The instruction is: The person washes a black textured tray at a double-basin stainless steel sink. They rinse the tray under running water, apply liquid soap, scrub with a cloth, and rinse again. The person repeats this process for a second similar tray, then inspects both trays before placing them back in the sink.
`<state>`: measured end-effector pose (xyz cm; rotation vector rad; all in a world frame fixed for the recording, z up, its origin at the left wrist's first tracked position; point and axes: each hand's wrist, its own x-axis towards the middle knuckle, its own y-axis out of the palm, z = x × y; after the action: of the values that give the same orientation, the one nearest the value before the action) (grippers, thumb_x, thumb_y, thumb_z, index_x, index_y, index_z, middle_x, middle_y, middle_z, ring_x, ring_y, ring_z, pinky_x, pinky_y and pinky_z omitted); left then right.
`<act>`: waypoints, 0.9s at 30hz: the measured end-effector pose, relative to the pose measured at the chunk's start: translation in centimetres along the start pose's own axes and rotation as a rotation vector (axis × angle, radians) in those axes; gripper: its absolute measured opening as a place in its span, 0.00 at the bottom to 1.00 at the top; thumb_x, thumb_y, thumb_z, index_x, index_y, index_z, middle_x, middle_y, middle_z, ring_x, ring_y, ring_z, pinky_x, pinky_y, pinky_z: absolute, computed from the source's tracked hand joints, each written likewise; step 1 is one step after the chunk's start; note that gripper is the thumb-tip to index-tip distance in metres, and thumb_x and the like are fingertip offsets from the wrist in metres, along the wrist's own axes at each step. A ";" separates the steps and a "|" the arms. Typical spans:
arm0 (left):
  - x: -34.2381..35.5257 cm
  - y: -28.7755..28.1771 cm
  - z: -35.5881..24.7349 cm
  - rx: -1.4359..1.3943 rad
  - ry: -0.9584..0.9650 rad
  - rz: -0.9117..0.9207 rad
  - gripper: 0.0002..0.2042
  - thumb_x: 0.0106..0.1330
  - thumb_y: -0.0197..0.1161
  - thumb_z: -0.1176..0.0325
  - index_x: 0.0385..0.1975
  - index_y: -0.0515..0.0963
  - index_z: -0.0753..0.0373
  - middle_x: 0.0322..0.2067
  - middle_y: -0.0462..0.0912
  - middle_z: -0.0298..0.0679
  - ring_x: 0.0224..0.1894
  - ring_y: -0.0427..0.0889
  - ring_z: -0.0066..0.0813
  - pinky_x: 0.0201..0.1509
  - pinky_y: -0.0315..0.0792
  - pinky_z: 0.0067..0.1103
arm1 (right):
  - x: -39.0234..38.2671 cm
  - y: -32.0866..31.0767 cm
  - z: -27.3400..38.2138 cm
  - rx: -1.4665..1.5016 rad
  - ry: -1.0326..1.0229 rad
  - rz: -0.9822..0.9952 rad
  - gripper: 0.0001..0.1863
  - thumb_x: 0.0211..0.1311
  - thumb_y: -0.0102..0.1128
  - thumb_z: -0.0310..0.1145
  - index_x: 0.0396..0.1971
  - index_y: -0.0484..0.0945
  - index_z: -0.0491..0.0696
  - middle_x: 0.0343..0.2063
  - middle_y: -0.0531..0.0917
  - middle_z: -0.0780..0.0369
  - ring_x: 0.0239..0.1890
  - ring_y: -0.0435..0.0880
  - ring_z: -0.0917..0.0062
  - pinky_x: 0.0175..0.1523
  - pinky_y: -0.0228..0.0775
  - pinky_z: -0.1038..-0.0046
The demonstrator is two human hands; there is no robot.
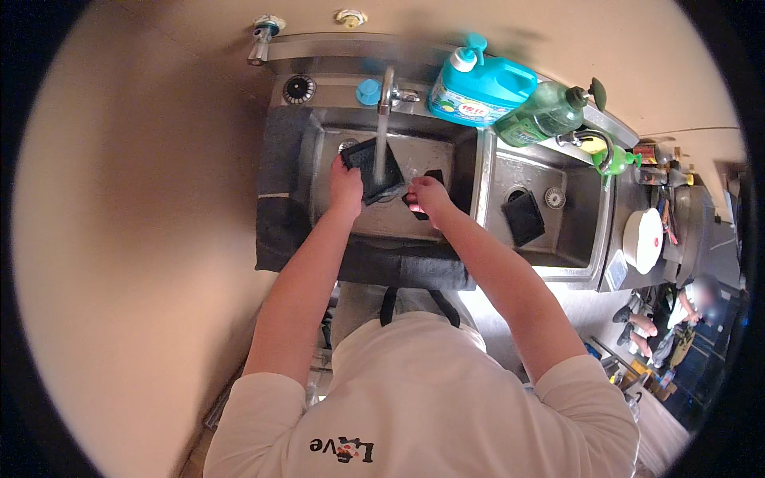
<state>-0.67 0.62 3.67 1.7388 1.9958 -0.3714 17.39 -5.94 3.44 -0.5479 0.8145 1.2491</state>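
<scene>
Water runs from the faucet (386,92) onto a black tray (368,163) that my left hand (347,183) grips by its left side, tilted over the left steel basin (358,229). My right hand (428,195), fingers curled, holds a second dark flat piece (435,174), partly hidden behind it, just right of the tray. Another black piece (523,217) lies in the right basin (566,239) beside its drain.
A blue bottle (478,92), green bottle (530,119) and small blue item (368,92) stand along the back ledge. A white container (643,239) sits right of the sinks. A wall (159,199) bounds the left. Another person (685,307) is at far right.
</scene>
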 end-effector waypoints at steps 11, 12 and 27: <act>-7.0 -6.3 -8.1 0.902 0.451 -0.172 0.19 0.66 0.50 0.72 0.56 0.66 0.67 0.46 0.77 0.57 0.50 0.76 0.55 0.54 0.69 0.36 | -6.1 -3.1 3.5 0.235 0.113 0.277 0.10 0.64 0.54 0.37 0.40 0.74 0.47 0.33 0.80 0.64 0.34 0.80 0.76 0.36 0.74 0.73; -7.5 -6.4 -8.6 0.876 0.475 -0.179 0.19 0.65 0.50 0.72 0.56 0.66 0.67 0.46 0.77 0.57 0.49 0.76 0.55 0.54 0.69 0.36 | -6.2 -3.5 3.4 0.200 0.081 0.226 0.10 0.64 0.54 0.36 0.40 0.74 0.47 0.33 0.80 0.64 0.34 0.80 0.76 0.36 0.74 0.73; -15.2 -2.3 -14.2 0.165 0.406 -0.044 0.19 0.69 0.48 0.75 0.59 0.61 0.69 0.48 0.76 0.47 0.49 0.76 0.35 0.55 0.69 0.26 | -15.2 -2.3 8.4 -0.212 -0.441 0.311 0.17 0.67 0.53 0.38 0.49 0.72 0.42 0.35 0.79 0.64 0.32 0.77 0.83 0.34 0.70 0.79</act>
<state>-3.93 -5.79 23.32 2.0033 2.3441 -0.2131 19.99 -9.40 20.40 -0.2988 0.4037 1.6805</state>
